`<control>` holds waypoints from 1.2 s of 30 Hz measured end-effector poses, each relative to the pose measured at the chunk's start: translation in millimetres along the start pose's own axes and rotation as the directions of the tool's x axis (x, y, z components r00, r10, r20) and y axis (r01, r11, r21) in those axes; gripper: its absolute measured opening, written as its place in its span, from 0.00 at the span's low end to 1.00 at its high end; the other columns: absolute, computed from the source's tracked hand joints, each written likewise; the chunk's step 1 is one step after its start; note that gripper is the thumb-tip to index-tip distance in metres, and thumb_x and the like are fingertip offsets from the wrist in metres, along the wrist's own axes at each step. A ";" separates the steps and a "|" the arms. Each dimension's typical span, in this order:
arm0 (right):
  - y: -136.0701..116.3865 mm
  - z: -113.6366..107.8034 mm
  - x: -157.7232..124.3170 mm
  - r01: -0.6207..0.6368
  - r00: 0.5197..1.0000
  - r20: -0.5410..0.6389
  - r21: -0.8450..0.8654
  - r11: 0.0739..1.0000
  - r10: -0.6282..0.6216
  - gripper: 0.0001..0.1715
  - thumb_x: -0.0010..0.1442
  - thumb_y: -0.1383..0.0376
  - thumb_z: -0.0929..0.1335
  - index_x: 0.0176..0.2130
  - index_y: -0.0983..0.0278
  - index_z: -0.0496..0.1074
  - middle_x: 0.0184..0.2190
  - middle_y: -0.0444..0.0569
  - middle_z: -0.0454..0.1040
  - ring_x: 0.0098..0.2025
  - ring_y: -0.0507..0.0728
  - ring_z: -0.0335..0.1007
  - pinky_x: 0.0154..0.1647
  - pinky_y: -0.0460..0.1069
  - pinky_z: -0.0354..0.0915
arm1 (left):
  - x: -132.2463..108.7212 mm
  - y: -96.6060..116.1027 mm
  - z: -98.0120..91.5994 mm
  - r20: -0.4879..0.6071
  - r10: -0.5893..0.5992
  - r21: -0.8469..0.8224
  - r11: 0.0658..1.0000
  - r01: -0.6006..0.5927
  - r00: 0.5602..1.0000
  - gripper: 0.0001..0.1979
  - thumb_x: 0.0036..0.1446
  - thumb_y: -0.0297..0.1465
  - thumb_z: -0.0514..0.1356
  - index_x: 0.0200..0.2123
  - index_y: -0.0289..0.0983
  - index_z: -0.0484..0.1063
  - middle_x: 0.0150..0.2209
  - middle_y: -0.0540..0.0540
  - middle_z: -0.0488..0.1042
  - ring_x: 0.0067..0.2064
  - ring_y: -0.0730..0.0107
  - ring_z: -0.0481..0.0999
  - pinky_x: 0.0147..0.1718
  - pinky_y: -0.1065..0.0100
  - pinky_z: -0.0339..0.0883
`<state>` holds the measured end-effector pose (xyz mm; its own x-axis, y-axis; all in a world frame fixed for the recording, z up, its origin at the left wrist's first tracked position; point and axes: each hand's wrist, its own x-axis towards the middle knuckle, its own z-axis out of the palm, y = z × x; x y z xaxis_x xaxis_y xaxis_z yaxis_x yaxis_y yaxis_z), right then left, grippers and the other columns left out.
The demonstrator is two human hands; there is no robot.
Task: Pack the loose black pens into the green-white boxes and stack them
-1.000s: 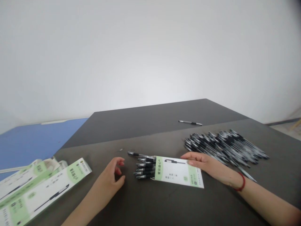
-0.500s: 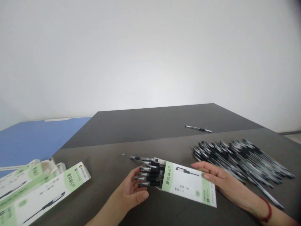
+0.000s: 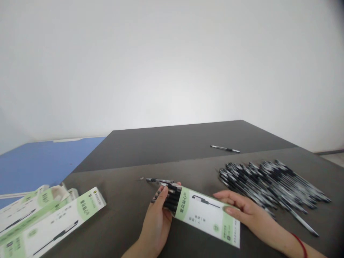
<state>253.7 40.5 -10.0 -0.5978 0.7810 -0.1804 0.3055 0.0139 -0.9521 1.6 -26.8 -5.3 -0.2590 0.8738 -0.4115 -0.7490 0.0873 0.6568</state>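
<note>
The dark table (image 3: 177,143) carries everything: pen pile (image 3: 271,182) right, other cartons (image 3: 56,229) left, probably so each supply sits within one side's reach. Between the 2 hands slants the held carton (image 3: 206,215); the right hand (image 3: 247,211) pinches its right part, thumb on the face, likely steadying it. The left hand (image 3: 157,224) curls round the pen bunch (image 3: 173,201) at its mouth, thumb on top, hidden fingertips hard to judge. 1 lone pen (image 3: 225,148) lies beyond.

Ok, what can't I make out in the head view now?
Head view:
Held pens: far ends hidden inside the held box.
Left hand: some fingers hidden behind pens and thumb.
Held box: small print blurred.
Boxes at left: near ends cut off by left and bottom edges.
</note>
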 end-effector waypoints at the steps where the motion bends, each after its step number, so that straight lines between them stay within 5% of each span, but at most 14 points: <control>1: -1.6 2.6 -0.6 0.012 1.000 -0.013 -0.022 1.000 -0.012 0.29 0.61 0.47 0.66 0.53 0.62 0.69 0.40 0.51 0.76 0.40 0.60 0.72 0.40 0.52 0.66 | 2.6 3.4 0.4 -0.011 0.019 -0.002 1.000 -0.019 1.000 0.14 0.56 0.33 0.65 0.44 0.33 0.77 0.46 0.38 0.81 0.44 0.57 0.81 0.42 0.62 0.75; 9: -13.0 10.9 -4.5 0.052 0.997 0.060 -0.031 0.998 -0.050 0.24 0.62 0.49 0.66 0.48 0.64 0.71 0.39 0.51 0.77 0.40 0.59 0.72 0.38 0.50 0.64 | 10.0 26.1 -1.8 -0.095 0.096 -0.014 0.995 -0.098 0.991 0.08 0.64 0.27 0.56 0.41 0.33 0.75 0.42 0.40 0.82 0.45 0.64 0.82 0.41 0.66 0.75; 16: -13.5 19.6 -11.3 0.054 0.998 0.041 0.044 0.998 -0.056 0.22 0.61 0.52 0.67 0.47 0.66 0.70 0.37 0.50 0.76 0.38 0.57 0.71 0.37 0.49 0.63 | 9.4 30.8 -2.0 -0.083 0.130 -0.063 0.989 -0.136 0.988 0.08 0.64 0.22 0.55 0.35 0.35 0.73 0.27 0.50 0.76 0.30 0.73 0.79 0.41 0.64 0.77; 25: 0.4 -6.2 -32.6 -0.030 0.999 0.025 0.154 0.988 0.027 0.22 0.61 0.51 0.68 0.48 0.63 0.71 0.40 0.49 0.77 0.39 0.57 0.72 0.38 0.49 0.64 | 10.2 89.7 -3.7 -0.047 0.273 -0.090 0.957 -0.277 0.961 0.15 0.67 0.22 0.46 0.29 0.33 0.67 0.22 0.55 0.63 0.21 0.85 0.66 0.25 0.79 0.70; 29: 2.5 -6.8 -34.5 -0.031 0.999 0.029 0.218 0.976 0.025 0.20 0.61 0.52 0.68 0.48 0.62 0.71 0.39 0.48 0.77 0.39 0.56 0.73 0.39 0.49 0.64 | 5.7 101.6 -6.6 0.039 0.303 0.046 0.952 -0.304 0.952 0.09 0.60 0.23 0.55 0.27 0.35 0.65 0.20 0.59 0.60 0.17 0.86 0.60 0.18 0.83 0.61; 36: 21.1 -10.6 -33.3 0.052 0.999 -0.019 0.298 0.953 -0.048 0.19 0.63 0.55 0.69 0.51 0.60 0.70 0.44 0.49 0.77 0.43 0.56 0.74 0.42 0.48 0.65 | -27.9 77.8 2.4 0.266 0.055 0.540 0.819 -0.196 0.963 0.09 0.45 0.28 0.69 0.31 0.35 0.74 0.13 0.59 0.62 0.13 0.82 0.57 0.12 0.79 0.53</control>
<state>288.0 21.4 -21.5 -0.5976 0.7913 -0.1297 0.0397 -0.1323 -0.9904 -48.0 -43.3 58.7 -0.1286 0.9729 -0.1922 -0.2334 0.1586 0.9593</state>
